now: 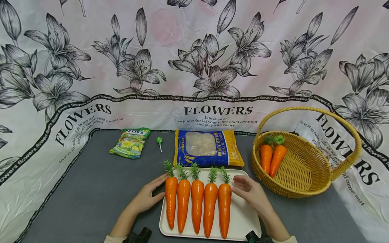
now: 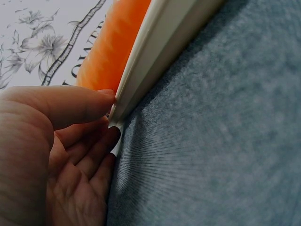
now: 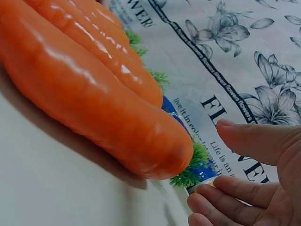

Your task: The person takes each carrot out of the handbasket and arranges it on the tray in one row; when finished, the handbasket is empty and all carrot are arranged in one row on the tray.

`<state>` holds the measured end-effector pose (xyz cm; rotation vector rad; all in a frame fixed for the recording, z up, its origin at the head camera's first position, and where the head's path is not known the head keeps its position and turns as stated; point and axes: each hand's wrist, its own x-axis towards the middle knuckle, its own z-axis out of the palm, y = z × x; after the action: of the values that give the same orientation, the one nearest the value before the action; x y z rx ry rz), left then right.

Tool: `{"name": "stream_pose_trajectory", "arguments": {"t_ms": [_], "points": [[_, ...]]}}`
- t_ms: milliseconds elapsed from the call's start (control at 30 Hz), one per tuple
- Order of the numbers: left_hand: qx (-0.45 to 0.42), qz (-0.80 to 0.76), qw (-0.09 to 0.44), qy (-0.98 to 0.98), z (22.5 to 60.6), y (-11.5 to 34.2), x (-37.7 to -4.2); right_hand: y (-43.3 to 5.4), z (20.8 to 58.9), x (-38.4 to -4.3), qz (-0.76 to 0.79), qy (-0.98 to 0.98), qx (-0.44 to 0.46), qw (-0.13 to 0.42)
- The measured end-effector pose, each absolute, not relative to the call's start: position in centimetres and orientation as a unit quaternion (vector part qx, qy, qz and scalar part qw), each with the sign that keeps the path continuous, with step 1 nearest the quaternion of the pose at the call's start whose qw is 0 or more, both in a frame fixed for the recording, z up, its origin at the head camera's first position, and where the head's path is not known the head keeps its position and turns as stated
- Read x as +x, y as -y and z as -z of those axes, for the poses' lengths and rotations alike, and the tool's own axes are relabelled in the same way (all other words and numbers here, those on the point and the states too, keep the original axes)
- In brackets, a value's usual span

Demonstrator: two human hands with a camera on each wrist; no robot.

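Several orange toy-like carrots (image 1: 197, 206) with green tops lie side by side on a cream tray (image 1: 243, 216), tips toward me. At the tray's left edge is my left hand (image 1: 149, 196), fingers extended. In the left wrist view its thumb (image 2: 89, 101) touches the tray rim (image 2: 141, 61) near the leftmost carrot (image 2: 113, 47). My right hand (image 1: 250, 192) hovers over the tray's right side, beside the rightmost carrot (image 1: 225, 209). The right wrist view has that hand's thumb (image 3: 254, 136) and fingers spread apart, holding nothing, with a gap to the nearest carrot (image 3: 108, 108).
Right of the tray stands a yellow wicker basket (image 1: 304, 162) with a tall handle and two carrots (image 1: 277, 160) inside. Behind the tray lies a blue and yellow pasta bag (image 1: 206, 160). A green candy packet (image 1: 130, 143) and a green lollipop (image 1: 159, 141) lie back left.
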<state>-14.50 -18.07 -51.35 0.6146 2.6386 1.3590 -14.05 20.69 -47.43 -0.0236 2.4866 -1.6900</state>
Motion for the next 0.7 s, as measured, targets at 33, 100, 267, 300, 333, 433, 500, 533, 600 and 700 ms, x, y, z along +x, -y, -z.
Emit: {"name": "stream_pose_trajectory", "arguments": {"t_ms": [33, 100, 267, 300, 333, 433, 500, 533, 600, 700], "points": [[0.202, -0.448, 0.055, -0.869, 51.4, 18.1, -14.5, -20.7, 47.3, -14.0, 0.560, -0.826, -0.010, 0.064], [0.201, -0.448, 0.056, -0.869, 51.4, 18.1, -14.4, -20.8, 47.1, -14.0, 0.559, -0.827, -0.010, 0.059], [0.201, -0.451, 0.054, -0.868, 51.4, 18.1, -14.3, -21.2, 46.3, -13.9, 0.554, -0.831, -0.010, 0.051], [0.201, -0.451, 0.053, -0.868, 51.4, 18.1, -14.3, -21.4, 46.1, -13.8, 0.554, -0.831, -0.011, 0.049], [0.201, -0.451, 0.052, -0.868, 51.4, 18.1, -14.3, -21.5, 45.9, -13.8, 0.556, -0.830, -0.013, 0.048], [0.202, -0.452, 0.050, -0.867, 51.4, 18.1, -14.3, -22.1, 45.1, -13.6, 0.566, -0.823, -0.021, 0.041], [0.202, -0.449, 0.050, -0.869, 51.3, 18.1, -14.3, -22.6, 44.6, -13.5, 0.573, -0.819, -0.030, 0.033], [0.202, -0.449, 0.050, -0.869, 51.3, 18.1, -14.3, -22.9, 44.4, -13.4, 0.579, -0.814, -0.033, 0.030], [0.204, -0.449, 0.050, -0.869, 51.3, 18.1, -14.3, -23.4, 44.0, -13.2, 0.590, -0.806, -0.041, 0.024], [0.206, -0.452, 0.050, -0.866, 51.2, 18.0, -14.3, -24.2, 43.6, -13.1, 0.606, -0.793, -0.057, 0.013]]}}
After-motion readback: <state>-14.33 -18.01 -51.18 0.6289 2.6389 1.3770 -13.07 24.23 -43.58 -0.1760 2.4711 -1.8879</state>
